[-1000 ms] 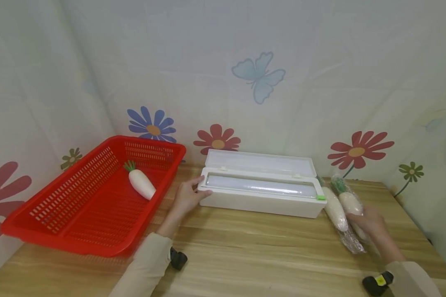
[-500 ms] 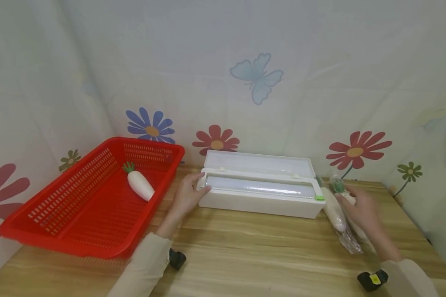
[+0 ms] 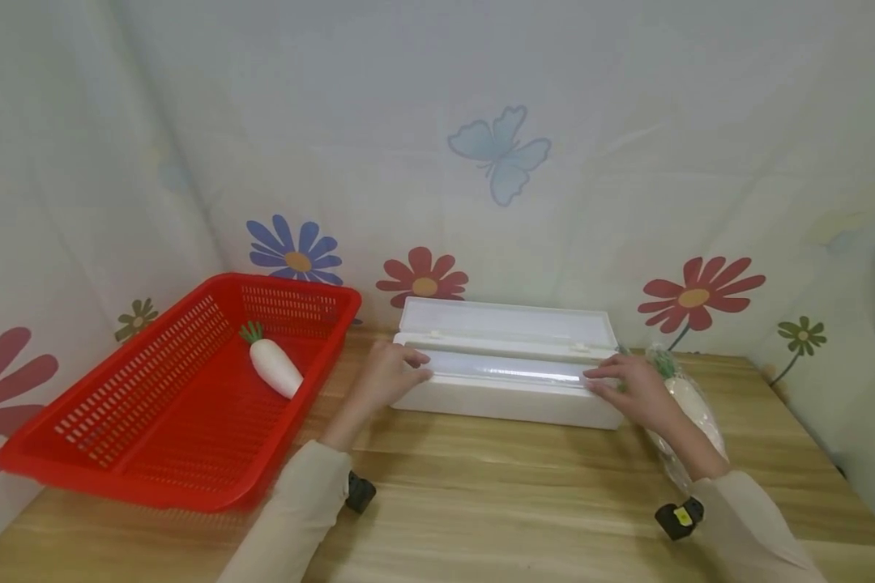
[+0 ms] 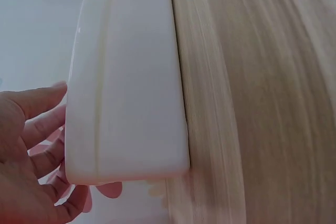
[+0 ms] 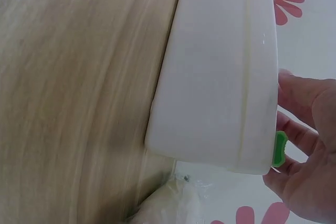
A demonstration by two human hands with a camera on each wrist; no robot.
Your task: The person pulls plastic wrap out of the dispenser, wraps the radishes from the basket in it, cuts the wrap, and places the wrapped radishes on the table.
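Note:
A white cling film dispenser (image 3: 506,403) stands on the table with its lid (image 3: 506,321) raised at the back. The shiny film roll (image 3: 499,368) shows in its top opening. My left hand (image 3: 388,374) is at the dispenser's left end, thumb and fingers loosely bent along the top edge. Over the right end reaches my right hand (image 3: 638,390), its fingertips by the film. In the right wrist view a green cutter slider (image 5: 280,149) sits beside that hand's fingers. Wrapped white radishes (image 3: 691,405) lie right of the dispenser, partly hidden by the right arm.
At the left stands a red perforated basket (image 3: 277,453) with one unwrapped white radish (image 3: 275,368) inside. A flower-printed curtain (image 3: 583,235) hangs close behind the dispenser. Wooden tabletop (image 3: 496,494) extends in front of it.
My right hand has left the wrapped radishes and moved left to the dispenser's right end. My left hand has shifted slightly inward over the dispenser's top.

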